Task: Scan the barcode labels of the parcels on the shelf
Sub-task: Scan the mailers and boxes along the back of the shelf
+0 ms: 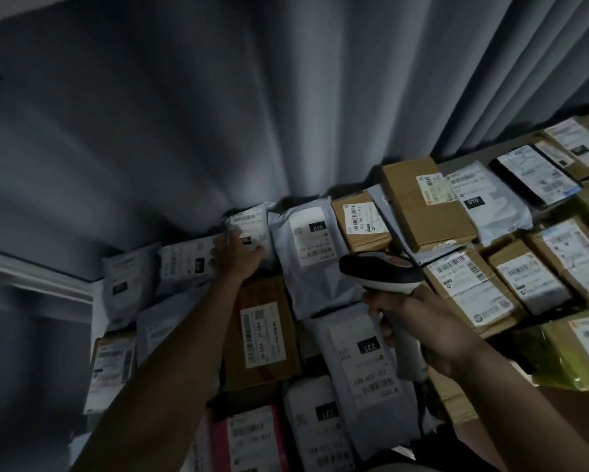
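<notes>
- Dim room, grey curtain (pixel 218 114) hanging behind a shelf packed with parcels, mostly grey bags and brown boxes.
- Left arm stretched way out, left hand (pixel 236 255) resting on a grey bag (pixel 248 223) at the back, fingers fairly straight on its label.
- Right hand (pixel 419 330) closer in, wrapped tight around the scanner (pixel 381 270) handle, its head over the middle parcels.

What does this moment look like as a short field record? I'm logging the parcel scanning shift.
place: shelf of parcels before a grey curtain
left hand: reaching to a grey mailer bag in the top row, fingers on it
right hand: grips a barcode scanner by its handle
scanner aim: toward the top row of parcels
parcels: grey bags and brown boxes, labels facing out
light: dim
</notes>
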